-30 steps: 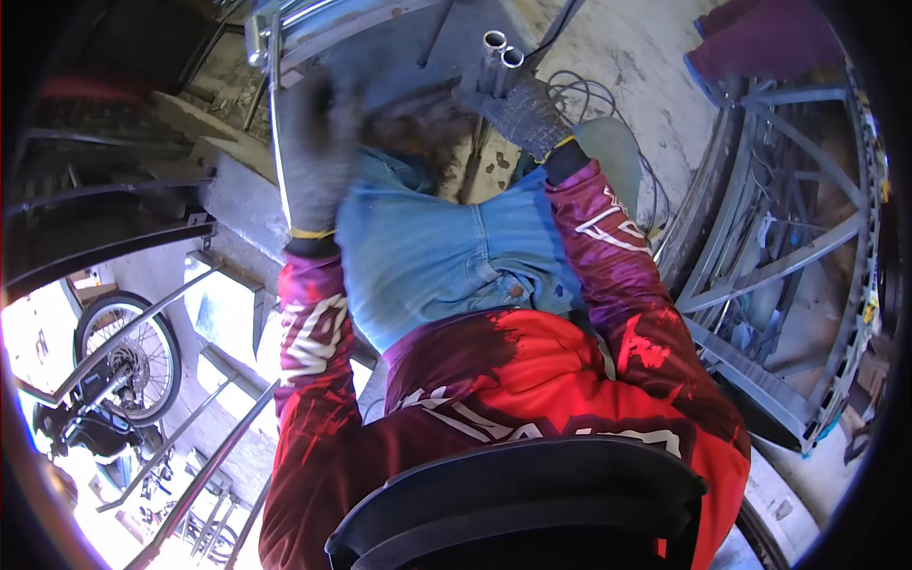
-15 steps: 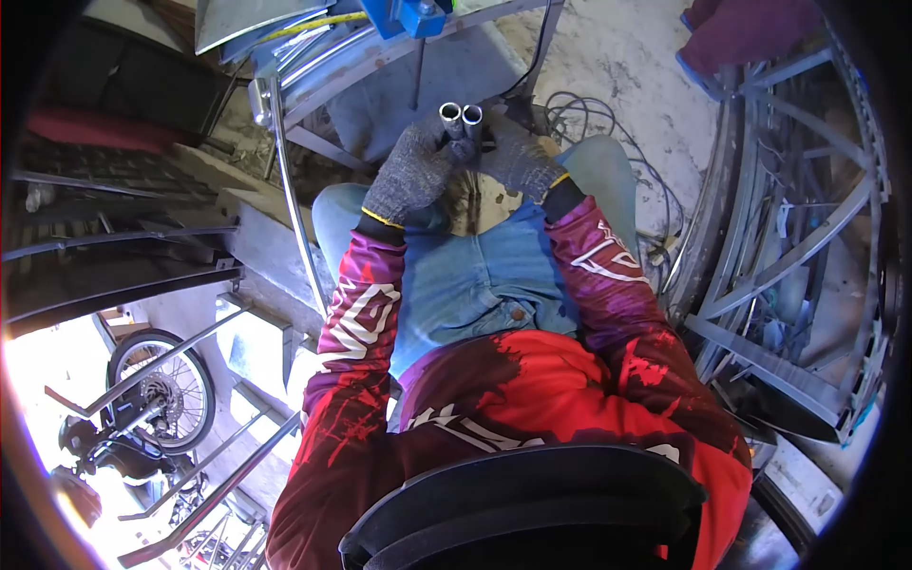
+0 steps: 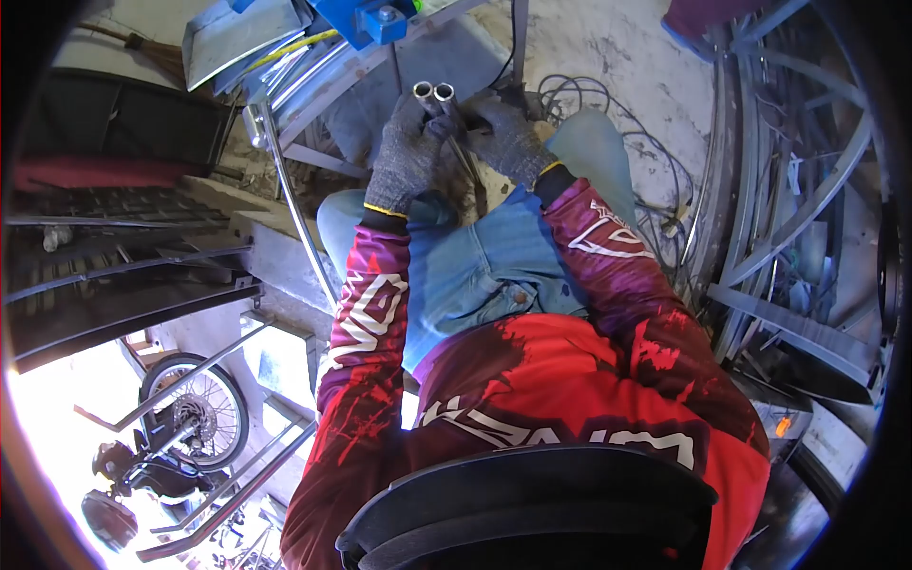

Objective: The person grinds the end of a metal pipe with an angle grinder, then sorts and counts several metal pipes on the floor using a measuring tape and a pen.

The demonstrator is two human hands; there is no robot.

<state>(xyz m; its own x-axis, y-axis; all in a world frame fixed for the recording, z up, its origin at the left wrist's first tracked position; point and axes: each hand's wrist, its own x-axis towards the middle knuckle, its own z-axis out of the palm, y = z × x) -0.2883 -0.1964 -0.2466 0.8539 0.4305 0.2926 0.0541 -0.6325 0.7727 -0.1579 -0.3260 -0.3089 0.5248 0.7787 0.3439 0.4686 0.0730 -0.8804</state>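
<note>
Two round metal tubes (image 3: 444, 92) stand side by side between my knees, their open ends facing up toward me. My left hand (image 3: 404, 157), in a grey knit glove with a yellow cuff edge, is closed around them just below the ends. My right hand (image 3: 503, 138), gloved the same way, is right beside the tubes with its fingers curled. What those fingers hold, if anything, is hidden from here. Below the hands, the lower lengths of the tubes run down toward the floor.
Ahead stands a metal bench frame (image 3: 328, 81) carrying a blue clamp-like tool (image 3: 385, 24). Cables (image 3: 655, 157) lie on the floor at right. A metal lattice structure (image 3: 798, 228) rises on the right. A motorcycle wheel (image 3: 195, 413) shows at lower left.
Both hands and the tubes sit slightly higher and further left in view, as the camera view shifts. My right hand appears a little more apart from my left.
</note>
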